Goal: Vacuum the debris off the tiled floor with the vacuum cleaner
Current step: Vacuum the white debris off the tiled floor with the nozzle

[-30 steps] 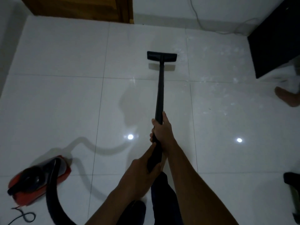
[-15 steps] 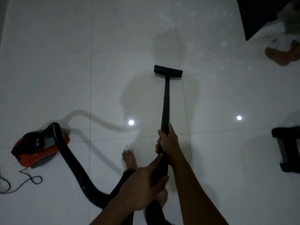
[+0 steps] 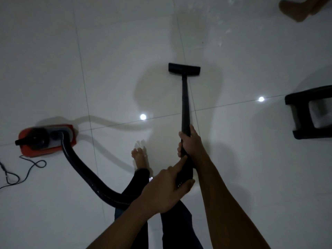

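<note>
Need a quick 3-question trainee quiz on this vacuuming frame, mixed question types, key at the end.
1. True or false: the floor head sits on top of the pale debris.
2. Where on the wand does the right hand grip? A) nearer the floor head than the left hand; B) farther from it than the left hand; C) not at all.
3. Fill in: the black hose runs to the red ____ on the person's left.

Key: 1 false, the debris lies beyond the head and to its right; 2 A; 3 canister.
</note>
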Tool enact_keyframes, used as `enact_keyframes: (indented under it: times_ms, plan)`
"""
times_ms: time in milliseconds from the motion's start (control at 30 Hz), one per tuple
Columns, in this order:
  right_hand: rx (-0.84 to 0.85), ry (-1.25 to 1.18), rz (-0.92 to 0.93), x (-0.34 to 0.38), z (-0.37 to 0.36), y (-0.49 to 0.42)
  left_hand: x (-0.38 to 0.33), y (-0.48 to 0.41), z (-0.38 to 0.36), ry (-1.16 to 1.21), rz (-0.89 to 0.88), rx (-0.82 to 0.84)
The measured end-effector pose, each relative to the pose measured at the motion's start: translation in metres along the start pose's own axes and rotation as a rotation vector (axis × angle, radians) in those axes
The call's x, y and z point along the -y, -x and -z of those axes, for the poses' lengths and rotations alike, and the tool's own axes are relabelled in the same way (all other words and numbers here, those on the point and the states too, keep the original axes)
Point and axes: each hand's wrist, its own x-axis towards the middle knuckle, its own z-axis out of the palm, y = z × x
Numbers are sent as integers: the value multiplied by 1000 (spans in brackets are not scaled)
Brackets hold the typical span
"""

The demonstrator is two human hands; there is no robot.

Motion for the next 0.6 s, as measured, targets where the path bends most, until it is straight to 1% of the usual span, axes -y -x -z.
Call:
enact_keyframes:
  times_ms: [133,267,533,600]
  plan:
    - [-4,-25,-38,-11,8,-7,6,-7,-10,39,64,42]
    - [9,-14,-39,0,7,-23,-5,-21,0,75,68,45]
    - [20,5,-15,63,-15,-83,6,-90,31,159,108,-22]
    - [36,31,-5,83,-25,-98,3,-107,47,162,78,-48]
